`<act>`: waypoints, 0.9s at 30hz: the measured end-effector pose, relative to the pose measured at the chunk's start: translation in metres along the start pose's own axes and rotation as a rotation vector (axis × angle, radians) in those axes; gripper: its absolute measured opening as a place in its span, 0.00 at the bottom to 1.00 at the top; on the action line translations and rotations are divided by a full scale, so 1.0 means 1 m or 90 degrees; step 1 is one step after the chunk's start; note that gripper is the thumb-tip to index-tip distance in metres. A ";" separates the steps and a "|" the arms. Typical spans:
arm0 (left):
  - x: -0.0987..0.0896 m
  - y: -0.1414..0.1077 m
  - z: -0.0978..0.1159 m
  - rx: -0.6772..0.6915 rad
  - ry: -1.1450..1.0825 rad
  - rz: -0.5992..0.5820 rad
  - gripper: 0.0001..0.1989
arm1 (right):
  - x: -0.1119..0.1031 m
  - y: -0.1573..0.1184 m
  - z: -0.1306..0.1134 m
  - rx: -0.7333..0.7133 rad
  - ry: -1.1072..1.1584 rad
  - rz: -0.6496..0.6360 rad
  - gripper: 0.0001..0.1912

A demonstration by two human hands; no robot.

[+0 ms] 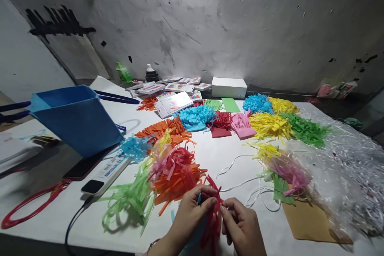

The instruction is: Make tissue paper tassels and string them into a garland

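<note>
Red fringed tissue paper (213, 220) hangs between my two hands at the table's front edge. My left hand (199, 204) is closed round its upper part, with a bit of blue showing between the fingers. Close on the right, my right hand (238, 220) pinches the red strips with thumb and fingertips. White string (237, 188) runs from near the hands toward the right. Just beyond my left hand lies an orange tassel (177, 184), with a red one (180, 159) behind it and a light green one (129, 200) to the left.
A blue bag (75, 124) stands at the left near a white power bank (105, 176) and a red cord loop (33, 208). Fringed bundles and flat packs (174, 104) lie farther back beside a white box (229, 87). Clear plastic (339, 168) covers the right side.
</note>
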State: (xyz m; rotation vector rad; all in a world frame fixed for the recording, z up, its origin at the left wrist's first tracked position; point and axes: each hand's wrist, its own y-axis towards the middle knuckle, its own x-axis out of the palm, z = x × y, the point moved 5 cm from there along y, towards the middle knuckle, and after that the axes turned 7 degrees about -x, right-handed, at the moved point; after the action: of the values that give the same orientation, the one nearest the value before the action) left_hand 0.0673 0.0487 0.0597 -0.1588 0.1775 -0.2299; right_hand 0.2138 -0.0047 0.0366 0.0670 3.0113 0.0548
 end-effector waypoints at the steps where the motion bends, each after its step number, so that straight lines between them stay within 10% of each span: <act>1: -0.001 0.000 0.000 0.003 0.005 0.006 0.11 | 0.000 0.000 0.000 0.006 0.002 0.003 0.26; 27: -0.003 0.003 0.000 0.047 0.002 0.050 0.07 | 0.002 0.003 0.003 0.013 0.009 0.030 0.28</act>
State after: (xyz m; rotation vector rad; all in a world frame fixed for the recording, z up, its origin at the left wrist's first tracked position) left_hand 0.0649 0.0528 0.0599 -0.0787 0.1782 -0.1589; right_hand 0.2123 -0.0013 0.0339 0.1394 3.0246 0.0284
